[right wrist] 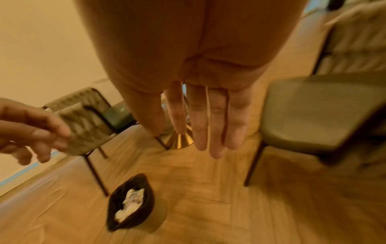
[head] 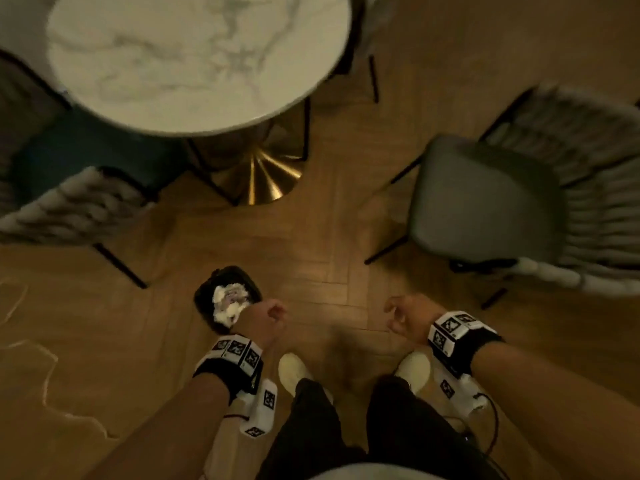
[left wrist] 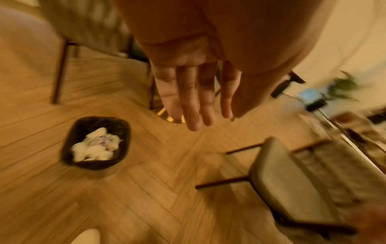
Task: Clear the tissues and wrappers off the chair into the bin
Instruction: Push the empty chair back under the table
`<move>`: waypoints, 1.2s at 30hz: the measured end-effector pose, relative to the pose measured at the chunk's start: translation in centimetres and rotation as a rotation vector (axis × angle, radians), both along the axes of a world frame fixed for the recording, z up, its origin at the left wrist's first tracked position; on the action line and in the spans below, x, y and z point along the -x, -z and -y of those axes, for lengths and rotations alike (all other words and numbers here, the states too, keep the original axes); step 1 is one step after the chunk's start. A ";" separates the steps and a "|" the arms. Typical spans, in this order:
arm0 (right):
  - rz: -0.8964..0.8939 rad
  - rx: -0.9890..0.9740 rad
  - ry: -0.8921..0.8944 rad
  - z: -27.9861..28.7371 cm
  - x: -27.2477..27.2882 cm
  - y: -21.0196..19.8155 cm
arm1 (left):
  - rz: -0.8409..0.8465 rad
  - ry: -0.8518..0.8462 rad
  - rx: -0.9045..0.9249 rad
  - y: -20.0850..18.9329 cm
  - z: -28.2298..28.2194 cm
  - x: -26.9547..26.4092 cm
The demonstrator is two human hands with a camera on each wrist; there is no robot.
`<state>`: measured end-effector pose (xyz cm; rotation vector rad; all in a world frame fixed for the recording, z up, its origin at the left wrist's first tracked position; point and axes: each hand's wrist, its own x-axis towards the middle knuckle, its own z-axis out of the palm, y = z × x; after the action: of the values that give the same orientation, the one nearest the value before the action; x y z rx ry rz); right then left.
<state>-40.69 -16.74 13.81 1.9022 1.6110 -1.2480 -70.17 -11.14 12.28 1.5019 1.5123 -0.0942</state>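
Observation:
A small black bin [head: 207, 296] [left wrist: 75, 130] [right wrist: 117, 194] stands on the wood floor with white tissues and a wrapper [head: 230, 303] [left wrist: 95, 144] [right wrist: 130, 204] inside it. The grey-green chair [head: 485, 199] [left wrist: 279, 180] [right wrist: 309, 112] at the right has a bare seat. My left hand [head: 266, 317] [left wrist: 196, 99] hangs just right of the bin, fingers straight and holding nothing. My right hand [head: 405, 317] [right wrist: 206, 118] hangs in front of the chair, fingers straight and empty too.
A round marble table [head: 194, 57] on a gold base [head: 263, 181] stands ahead. A second chair with a woven back [head: 79, 206] is at the left. My shoes [head: 294, 370] are on the herringbone floor between bin and chair.

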 end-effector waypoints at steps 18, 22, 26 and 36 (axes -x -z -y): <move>0.075 -0.036 0.695 21.9 -36.6 -1.8 | 0.077 0.722 -0.051 -4.9 6.2 -45.9; 0.100 -0.066 0.704 20.7 -41.4 -2.0 | 0.136 0.797 -0.083 -4.7 6.3 -53.3; 0.148 -0.064 0.643 18.7 -46.9 -2.3 | 0.207 0.763 -0.048 -3.1 5.8 -59.8; 0.138 -0.064 0.401 11.9 -61.7 -2.3 | 0.253 0.503 0.077 0.2 5.8 -71.5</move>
<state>21.05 -28.62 16.07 2.3780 1.2527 -1.1857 1.37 -16.98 12.05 1.7299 0.9003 -0.2448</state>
